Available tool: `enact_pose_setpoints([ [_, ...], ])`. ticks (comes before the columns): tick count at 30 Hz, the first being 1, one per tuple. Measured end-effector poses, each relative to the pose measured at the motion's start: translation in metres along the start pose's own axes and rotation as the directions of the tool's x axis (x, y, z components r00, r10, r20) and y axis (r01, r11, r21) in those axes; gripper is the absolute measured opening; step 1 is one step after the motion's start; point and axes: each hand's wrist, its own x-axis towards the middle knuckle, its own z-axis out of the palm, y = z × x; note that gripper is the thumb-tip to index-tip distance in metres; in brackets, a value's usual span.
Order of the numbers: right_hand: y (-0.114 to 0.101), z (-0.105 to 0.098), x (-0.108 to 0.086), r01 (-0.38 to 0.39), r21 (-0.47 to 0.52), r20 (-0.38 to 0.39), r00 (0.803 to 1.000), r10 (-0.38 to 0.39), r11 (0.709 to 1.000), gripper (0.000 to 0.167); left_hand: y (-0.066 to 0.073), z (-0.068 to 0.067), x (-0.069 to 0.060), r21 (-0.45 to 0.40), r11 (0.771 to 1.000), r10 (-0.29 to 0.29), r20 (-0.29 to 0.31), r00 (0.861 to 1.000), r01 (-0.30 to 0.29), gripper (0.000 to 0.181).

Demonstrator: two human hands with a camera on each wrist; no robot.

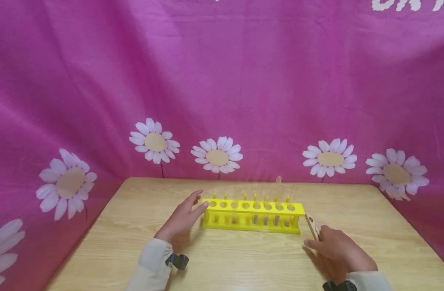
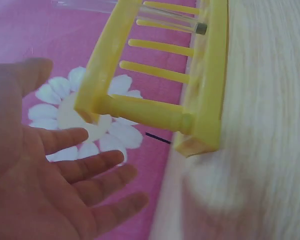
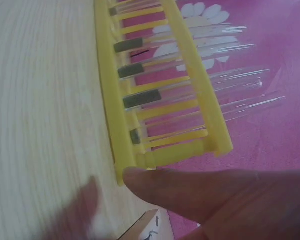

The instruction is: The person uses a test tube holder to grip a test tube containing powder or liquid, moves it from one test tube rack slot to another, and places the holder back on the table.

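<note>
A yellow test tube rack [image 1: 252,230] stands on the table, holding several clear tubes [image 1: 278,184], most toward its right end; dark grey matter [image 3: 142,98] lies at the tube bottoms. Beside the rack's left end is my left hand [image 1: 182,220], fingers spread and holding nothing; the left wrist view shows its palm [image 2: 40,175] apart from the rack [image 2: 202,100]. Off the right end, my right hand [image 1: 339,246] grips a thin, light wooden piece [image 1: 311,227] with dark marks. In the right wrist view a digit [image 3: 190,192] overlaps the rack's lower corner [image 3: 121,160].
The wooden table [image 1: 243,262] extends in front of the rack and to both sides. A magenta cloth [image 1: 265,81] with white daisies hangs behind it and at the sides. Dark wrist devices [image 1: 179,261] sit at both pale sleeves [image 1: 150,262].
</note>
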Motion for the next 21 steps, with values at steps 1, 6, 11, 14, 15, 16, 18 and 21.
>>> enact_pose_setpoints([
  [1,0.000,0.001,0.000,0.007,0.005,-0.006,1.000,-0.007,1.000,0.053,-0.003,0.000,0.000,-0.018,1.000,-0.005,0.000,1.000,0.005,0.062],
  [6,0.000,0.003,0.005,0.052,-0.114,-0.047,0.997,-0.057,0.992,0.046,-0.017,0.004,0.000,-0.127,0.991,-0.046,0.002,0.999,0.046,0.061],
  [11,0.003,0.001,0.007,0.051,-0.230,-0.122,0.989,-0.080,0.972,0.039,-0.028,0.009,-0.001,-0.264,0.964,-0.028,0.035,0.999,0.036,0.062],
  [14,0.005,0.003,0.008,0.059,-0.251,-0.155,0.983,-0.100,0.966,0.037,-0.035,0.011,-0.002,-0.330,0.942,-0.034,0.070,0.997,0.055,0.061],
  [15,0.005,0.004,0.008,0.063,-0.255,-0.160,0.981,-0.106,0.965,0.036,-0.037,0.011,-0.002,-0.345,0.936,-0.042,0.079,0.996,0.067,0.061],
  [16,0.006,0.004,0.008,0.065,-0.253,-0.163,0.981,-0.109,0.965,0.035,-0.039,0.012,-0.002,-0.358,0.931,-0.044,0.088,0.995,0.073,0.060],
  [18,0.006,0.005,0.008,0.059,-0.255,-0.165,0.981,-0.103,0.965,0.035,-0.041,0.012,-0.001,-0.378,0.922,-0.044,0.106,0.993,0.081,0.059],
  [21,0.006,0.001,0.009,0.044,-0.256,-0.186,0.978,-0.094,0.966,0.034,-0.040,0.012,0.004,-0.391,0.919,-0.010,0.105,0.994,0.051,0.059],
])
